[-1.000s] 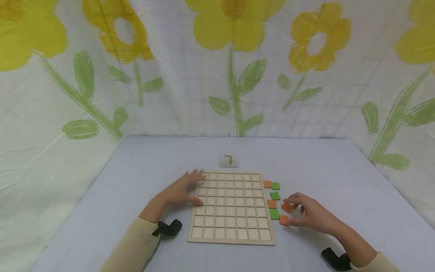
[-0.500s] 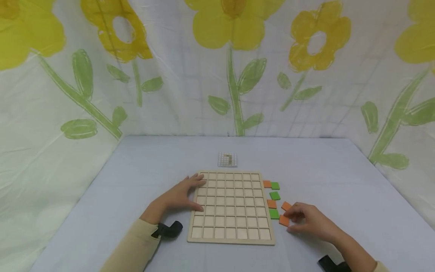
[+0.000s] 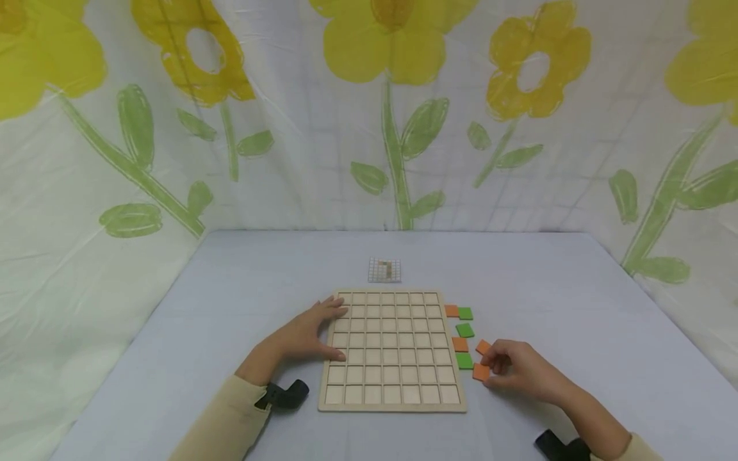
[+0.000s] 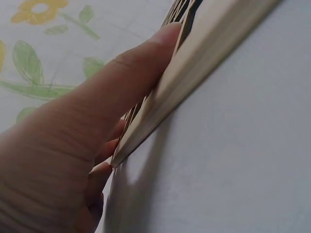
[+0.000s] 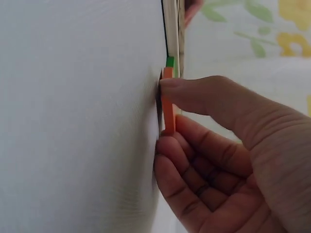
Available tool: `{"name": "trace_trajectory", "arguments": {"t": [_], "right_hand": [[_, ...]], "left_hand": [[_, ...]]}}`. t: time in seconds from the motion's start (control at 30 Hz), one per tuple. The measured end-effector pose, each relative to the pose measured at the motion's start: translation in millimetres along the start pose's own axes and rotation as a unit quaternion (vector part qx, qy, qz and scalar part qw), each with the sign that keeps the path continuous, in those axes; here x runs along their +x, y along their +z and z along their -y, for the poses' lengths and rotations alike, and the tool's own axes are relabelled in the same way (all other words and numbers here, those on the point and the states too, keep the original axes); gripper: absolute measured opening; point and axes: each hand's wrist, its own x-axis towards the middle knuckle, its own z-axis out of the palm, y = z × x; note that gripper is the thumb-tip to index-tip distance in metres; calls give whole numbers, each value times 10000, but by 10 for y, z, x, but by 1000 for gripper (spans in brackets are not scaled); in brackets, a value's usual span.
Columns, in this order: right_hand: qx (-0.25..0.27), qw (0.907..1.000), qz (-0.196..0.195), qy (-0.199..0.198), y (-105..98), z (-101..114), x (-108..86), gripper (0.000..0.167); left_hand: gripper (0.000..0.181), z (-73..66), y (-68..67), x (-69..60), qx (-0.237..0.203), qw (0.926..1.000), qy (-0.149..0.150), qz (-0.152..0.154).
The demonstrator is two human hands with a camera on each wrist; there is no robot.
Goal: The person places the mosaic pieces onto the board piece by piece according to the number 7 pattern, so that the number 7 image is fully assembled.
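A wooden grid board (image 3: pixel 392 408) lies on the table with bare square cells. My left hand (image 3: pixel 303 333) rests on its left side, fingers spread; in the left wrist view the thumb (image 4: pixel 141 60) lies over the board's rim (image 4: pixel 160 104). To the right of the board, my right hand (image 3: pixel 527 371) pinches an orange square tile (image 3: pixel 480 372) by its edges between thumb and fingers. In the right wrist view this orange tile (image 5: pixel 168 109) is tipped slightly up from the table. Another orange tile (image 3: pixel 483 346) lies just beyond the fingertips, partly hidden.
Along the board's right edge lie green tiles (image 3: pixel 464 361) and orange tiles (image 3: pixel 459 344), several in all. A small gridded pattern card (image 3: pixel 384 270) sits behind the board. A flower-printed curtain (image 3: pixel 288 160) hangs behind the white table (image 3: pixel 259 269).
My right hand has moved slightly toward the near side, from between two orange tiles onto the nearer one, and its fingers have closed on it. The left hand has slid slightly nearer along the board.
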Motion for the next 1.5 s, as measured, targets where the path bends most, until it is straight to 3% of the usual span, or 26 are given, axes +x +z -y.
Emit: {"name": "trace_trajectory", "arguments": {"t": [0.6,1.0,1.5], "right_hand": [[-196,9988,-129,-427,-115,123,286,18],[-172,9966,96,-797,-70,345,725,18],[166,9907,384,-1298,126,732,1310,19]], "left_hand": [[96,-20,30,-13,99,9999,-72,-19],[96,-14,31,-25,122,9999,-38,-19],[96,-22,20,-37,64,10000,-2,-61]]}}
